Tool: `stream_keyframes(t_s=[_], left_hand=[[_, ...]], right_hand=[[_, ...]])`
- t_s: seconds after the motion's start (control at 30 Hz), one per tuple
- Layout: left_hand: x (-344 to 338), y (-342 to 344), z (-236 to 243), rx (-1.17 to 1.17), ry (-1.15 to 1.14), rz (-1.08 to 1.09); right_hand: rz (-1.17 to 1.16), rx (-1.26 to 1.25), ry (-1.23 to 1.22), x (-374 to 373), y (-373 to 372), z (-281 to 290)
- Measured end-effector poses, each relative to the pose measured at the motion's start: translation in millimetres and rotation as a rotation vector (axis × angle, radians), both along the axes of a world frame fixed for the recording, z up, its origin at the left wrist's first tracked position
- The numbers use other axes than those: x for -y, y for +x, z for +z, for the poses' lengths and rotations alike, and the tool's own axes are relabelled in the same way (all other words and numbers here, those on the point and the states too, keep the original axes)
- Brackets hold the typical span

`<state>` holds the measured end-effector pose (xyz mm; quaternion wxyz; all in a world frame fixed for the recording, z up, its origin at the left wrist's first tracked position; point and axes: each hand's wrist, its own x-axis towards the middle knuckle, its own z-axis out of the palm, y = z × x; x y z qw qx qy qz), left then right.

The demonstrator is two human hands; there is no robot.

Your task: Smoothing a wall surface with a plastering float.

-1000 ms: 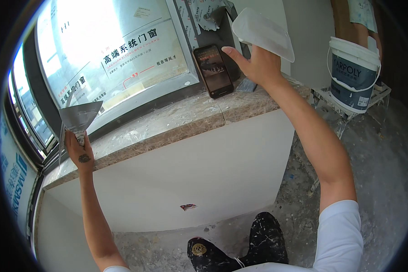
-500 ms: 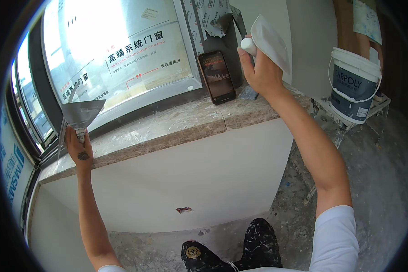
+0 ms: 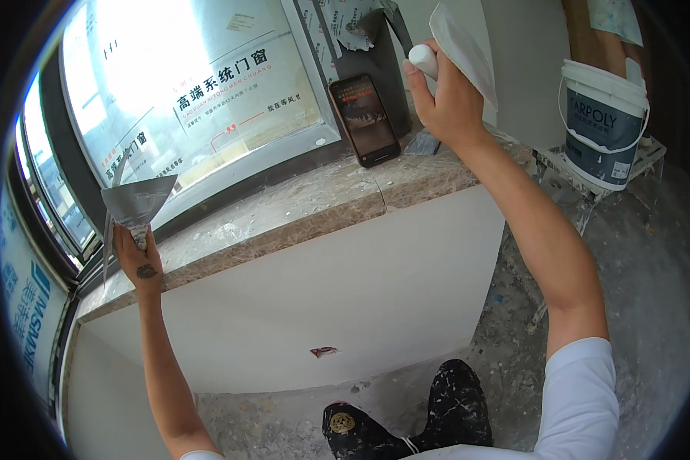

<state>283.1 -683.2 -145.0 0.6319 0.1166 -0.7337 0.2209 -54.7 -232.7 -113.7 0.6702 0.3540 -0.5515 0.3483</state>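
Observation:
My left hand (image 3: 136, 261) is closed round the handle of a wide putty knife (image 3: 139, 201), its metal blade pointing away from me above the sill's left end. A thin flat edge shows along that hand's outer side; I cannot make out what it belongs to. My right hand (image 3: 454, 107), raised over the right end of the sill, grips the thick white handle of a trowel (image 3: 468, 55). Its pale, flat blade is tilted beyond my knuckles. Below and left of this hand, a phone (image 3: 364, 120) with a lit screen leans upright against the window corner.
A stone window sill (image 3: 284, 222), spattered with white, runs beneath the film-covered window (image 3: 207, 84). A small grey flat blade (image 3: 422, 143) lies on it beside the phone. To the right, a white-and-dark bucket (image 3: 602, 138) stands on a stained stool (image 3: 652, 162). A white wall (image 3: 307, 307) drops below the sill.
The view has shifted slightly, so window, phone and bucket sit a little higher. Both hands keep their grips on the putty knife and trowel, nearly in place.

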Motion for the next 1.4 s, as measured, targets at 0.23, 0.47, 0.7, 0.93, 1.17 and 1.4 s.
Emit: stream_keyframes(t_s=[0.23, 0.47, 0.7, 0.93, 1.17, 1.4], left_hand=[[11.7, -0.6, -3.1, -0.016, -0.023, 0.007], [3.1, -1.1, -0.7, -0.012, 0.009, -0.005], [3.7, -0.1, 0.6, 0.018, 0.023, -0.036], [-0.4, -0.7, 1.7, 0.007, -0.019, -0.062], [2.0, -1.6, -0.7, 0.011, -0.033, -0.045], [-0.3, -1.6, 1.8, 0.015, -0.031, -0.067]], right_hand=[[0.056, 0.01, -0.024, 0.3, 0.2, -4.4], [0.063, 0.041, -0.029, 1.2, -2.1, -3.9], [0.057, 0.01, -0.052, 0.0, -1.7, -2.3], [0.068, 0.021, -0.07, 0.5, -4.3, -2.2], [0.058, 0.03, -0.08, -1.7, -6.2, -3.1], [0.066, 0.021, -0.084, -1.6, -4.5, -1.2]])
